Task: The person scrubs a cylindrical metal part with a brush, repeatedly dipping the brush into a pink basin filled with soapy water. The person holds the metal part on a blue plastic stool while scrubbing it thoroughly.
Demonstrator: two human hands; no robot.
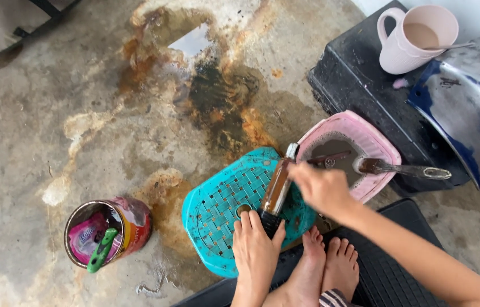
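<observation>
Lower end of rusty metal rod (277, 190) hidden under left hand (256, 250). Right hand (322, 187) motion-blurred; whatever its fingers pinch too smeared to tell. Right forearm cut off by bottom edge. Blue panel (467, 113) cropped at right edge. Head of green-handled tool (101, 251) sunk out of sight inside tin can (132, 222). Dark frame (18, 31) cut off at top-left corner.

Bright, even daylight, soft and diffuse. Shadows faint, short, tucked close under objects. Puddle (194, 41) on concrete floor (35, 131) mirrors pale sky, small glare patch. Right hand (322, 187) smeared with motion blur; rest pretty sharp. Slight wide-angle stretch toward corners. Colours punchy, nothing blown out.
</observation>
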